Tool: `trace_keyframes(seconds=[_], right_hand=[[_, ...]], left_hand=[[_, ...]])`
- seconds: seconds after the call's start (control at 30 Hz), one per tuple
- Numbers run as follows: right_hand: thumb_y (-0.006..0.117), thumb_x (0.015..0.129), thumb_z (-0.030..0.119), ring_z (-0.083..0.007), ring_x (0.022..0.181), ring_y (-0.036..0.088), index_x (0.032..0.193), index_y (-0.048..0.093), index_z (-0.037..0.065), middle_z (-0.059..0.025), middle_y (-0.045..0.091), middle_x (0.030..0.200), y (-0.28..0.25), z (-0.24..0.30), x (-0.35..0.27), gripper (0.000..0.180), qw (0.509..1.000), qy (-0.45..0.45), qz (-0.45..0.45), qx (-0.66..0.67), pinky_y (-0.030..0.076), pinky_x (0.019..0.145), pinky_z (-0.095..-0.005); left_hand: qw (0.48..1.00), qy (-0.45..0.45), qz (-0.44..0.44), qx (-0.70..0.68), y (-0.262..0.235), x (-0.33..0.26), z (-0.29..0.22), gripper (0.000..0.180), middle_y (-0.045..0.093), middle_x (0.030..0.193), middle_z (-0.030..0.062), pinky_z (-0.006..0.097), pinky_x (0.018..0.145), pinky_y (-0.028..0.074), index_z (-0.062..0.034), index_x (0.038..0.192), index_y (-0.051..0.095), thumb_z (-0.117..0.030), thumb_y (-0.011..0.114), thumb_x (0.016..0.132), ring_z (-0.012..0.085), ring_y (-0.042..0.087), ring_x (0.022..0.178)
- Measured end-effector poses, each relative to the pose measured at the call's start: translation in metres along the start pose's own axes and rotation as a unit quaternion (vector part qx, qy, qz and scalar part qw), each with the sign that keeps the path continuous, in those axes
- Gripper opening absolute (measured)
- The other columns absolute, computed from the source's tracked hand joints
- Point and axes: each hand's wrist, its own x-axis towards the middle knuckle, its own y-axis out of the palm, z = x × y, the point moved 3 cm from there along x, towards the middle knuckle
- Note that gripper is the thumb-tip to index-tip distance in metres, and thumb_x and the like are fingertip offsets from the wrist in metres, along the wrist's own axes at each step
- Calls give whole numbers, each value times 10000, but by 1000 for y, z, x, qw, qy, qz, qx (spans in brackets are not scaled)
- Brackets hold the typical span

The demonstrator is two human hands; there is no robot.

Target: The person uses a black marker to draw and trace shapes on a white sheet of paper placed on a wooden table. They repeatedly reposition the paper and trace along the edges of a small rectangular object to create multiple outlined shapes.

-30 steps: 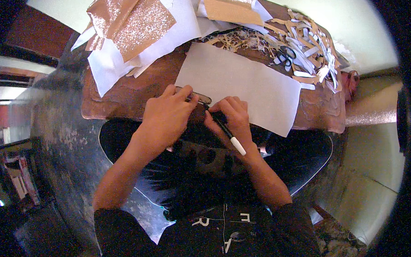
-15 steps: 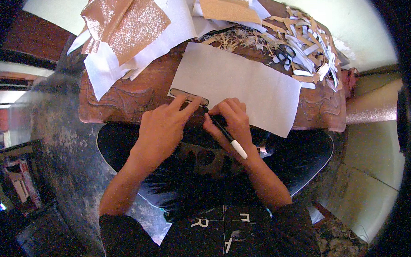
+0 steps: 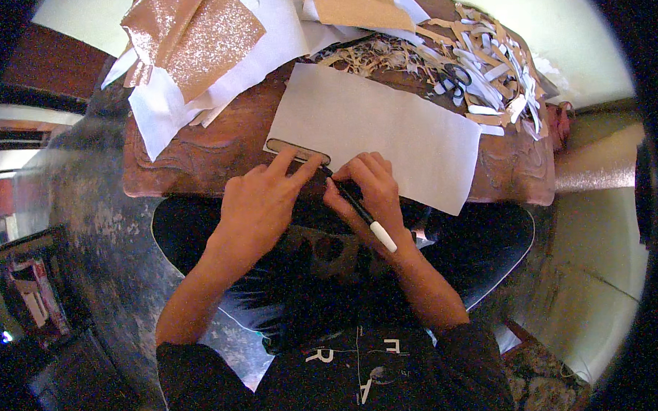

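A pale sheet [image 3: 384, 124] lies slanted on the wooden table, its near right corner hanging past the edge. On its near left edge rests a narrow, round-ended strip [image 3: 298, 148] with a dark outline around it. My left hand [image 3: 260, 204] has its fingers stretched out, two fingertips pressing down on the strip. Between the fingers of my right hand [image 3: 372, 186] is a black marker [image 3: 356, 204] with a white end pointing back at me. Its tip touches or nearly touches the strip's right end; the fingers partly hide the contact.
Glittery brown sheets [image 3: 207, 47] and white backing lie at the table's [image 3: 161, 175] far left, another folded piece [image 3: 362, 10] at the back. Scissors [image 3: 454, 81] sit among white and tan offcuts [image 3: 495, 76] at the far right. A glittery roll [image 3: 596, 168] stands beyond the right edge.
The table and sheet appear slightly higher and further left in the picture. Both hands keep nearly the same pose, the marker tip still by the strip's right end.
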Motion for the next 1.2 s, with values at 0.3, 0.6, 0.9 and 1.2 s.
trace_keyframes(seconds=[0.3, 0.6, 0.9, 1.2], right_hand=[[785, 734, 86, -303, 767, 574, 795, 609, 50, -107, 597, 788, 1, -6, -2, 190, 1000, 9, -1, -1, 469, 687, -401], [790, 727, 62, -284, 738, 586, 795, 614, 50, -101, 599, 763, 0, -5, -1, 189, 1000, 11, -14, 0, 484, 656, -380], [794, 732, 61, -275, 721, 586, 781, 617, 43, -105, 610, 760, -4, -4, 0, 185, 999, 28, -6, 14, 483, 642, -374], [794, 729, 58, -262, 711, 583, 783, 620, 43, -104, 604, 754, -3, -8, -1, 183, 999, 34, -6, 12, 476, 626, -359]], left_hand=[[1000, -10, 2, -9, 2, -1, 3, 584, 609, 1204, 104, 458, 672, 598, -318, 1405, 544, -99, 580, 865, 358, 709, 819], [1000, -10, 2, -27, 6, -2, 5, 593, 599, 1231, 85, 455, 677, 600, -328, 1407, 537, -97, 584, 863, 364, 711, 822], [1000, -17, 7, -22, 6, -2, 4, 592, 591, 1252, 72, 461, 691, 602, -292, 1405, 540, -103, 608, 848, 357, 712, 862], [999, -14, 5, -35, 7, -2, 5, 584, 583, 1251, 68, 460, 703, 600, -278, 1396, 550, -106, 621, 842, 353, 709, 863]])
